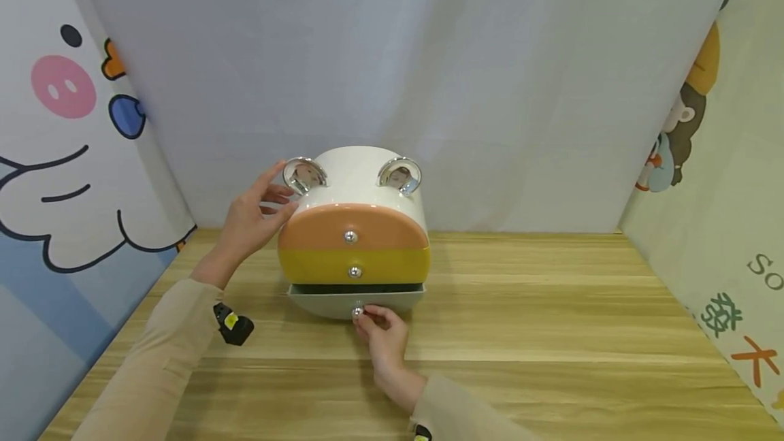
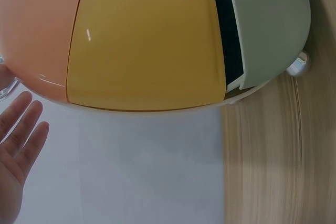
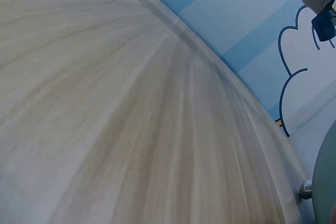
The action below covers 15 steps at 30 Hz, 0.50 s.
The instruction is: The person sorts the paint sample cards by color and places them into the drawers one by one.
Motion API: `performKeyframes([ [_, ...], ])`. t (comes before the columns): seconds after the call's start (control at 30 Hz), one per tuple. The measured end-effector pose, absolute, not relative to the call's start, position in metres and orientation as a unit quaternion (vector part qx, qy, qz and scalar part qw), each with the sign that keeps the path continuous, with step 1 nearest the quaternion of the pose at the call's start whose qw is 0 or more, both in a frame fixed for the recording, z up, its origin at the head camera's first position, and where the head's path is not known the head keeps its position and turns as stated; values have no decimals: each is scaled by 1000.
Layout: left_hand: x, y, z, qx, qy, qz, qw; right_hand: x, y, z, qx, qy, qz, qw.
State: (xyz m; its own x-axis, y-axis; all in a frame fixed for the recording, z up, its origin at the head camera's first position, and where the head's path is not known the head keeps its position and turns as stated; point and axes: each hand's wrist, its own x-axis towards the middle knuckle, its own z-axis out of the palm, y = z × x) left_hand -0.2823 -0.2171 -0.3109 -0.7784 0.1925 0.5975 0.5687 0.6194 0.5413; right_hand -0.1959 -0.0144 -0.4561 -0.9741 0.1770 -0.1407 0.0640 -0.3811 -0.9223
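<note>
A small rounded drawer box (image 1: 361, 172) with a white shell and two shiny ear shapes stands on the table. Its top drawer (image 1: 318, 226) is orange, its middle one (image 1: 392, 267) yellow; both sit closed. The grey-green bottom drawer (image 1: 398, 301) is pulled part way out, leaving a dark gap above it. My right hand (image 1: 387, 346) pinches that drawer's silver knob (image 1: 358, 314) between thumb and fingers. With fingers spread, my left hand (image 1: 251, 220) rests against the box's upper left side, beside the left ear (image 1: 306, 175). In the left wrist view, its fingers (image 2: 23, 129) look mostly straight.
The wood-grain table (image 1: 539, 332) extends on both sides of the box. Behind it hangs a pale cloth backdrop (image 1: 490, 87). Printed panels stand at the left (image 1: 37, 155) and right (image 1: 723, 223). A silver foot (image 2: 298, 65) shows under the box.
</note>
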Motion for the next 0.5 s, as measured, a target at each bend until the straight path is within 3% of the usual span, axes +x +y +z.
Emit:
performKeyframes([
  [0.5,-282,-218,-310,-232,-860,-382,248,-206,-16,-452,-113,-556,823,37],
])
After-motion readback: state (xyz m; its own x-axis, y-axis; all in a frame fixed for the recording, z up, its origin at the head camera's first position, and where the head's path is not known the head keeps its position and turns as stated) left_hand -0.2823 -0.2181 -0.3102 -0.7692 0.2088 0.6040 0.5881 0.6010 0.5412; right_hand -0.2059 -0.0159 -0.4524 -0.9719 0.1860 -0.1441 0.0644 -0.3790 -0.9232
